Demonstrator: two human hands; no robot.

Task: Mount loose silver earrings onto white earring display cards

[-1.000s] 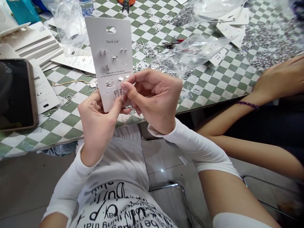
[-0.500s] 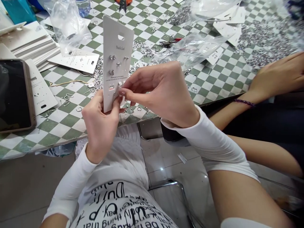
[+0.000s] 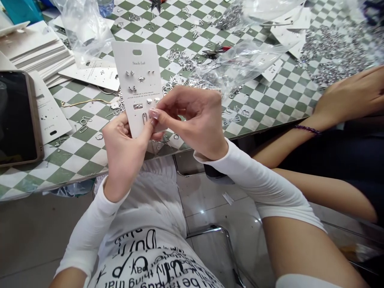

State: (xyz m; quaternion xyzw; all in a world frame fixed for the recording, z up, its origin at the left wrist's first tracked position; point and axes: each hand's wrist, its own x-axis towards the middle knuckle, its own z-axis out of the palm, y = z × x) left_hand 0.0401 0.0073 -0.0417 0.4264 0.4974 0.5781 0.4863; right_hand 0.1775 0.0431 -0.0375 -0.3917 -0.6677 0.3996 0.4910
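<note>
Checkered tabletop (image 3: 270, 100), silver rings (image 3: 186, 63), left hand (image 3: 124, 158) clamping earring card (image 3: 138, 68), right hand (image 3: 192, 120) pinching it

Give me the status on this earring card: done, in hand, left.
Done: the upper rows of the earring card carry silver studs. In hand: the left hand grips the card while the right hand works at its bottom row, by a paperclip-shaped piece. Left: loose silver pieces and a stack of cards lie on the table.
</note>
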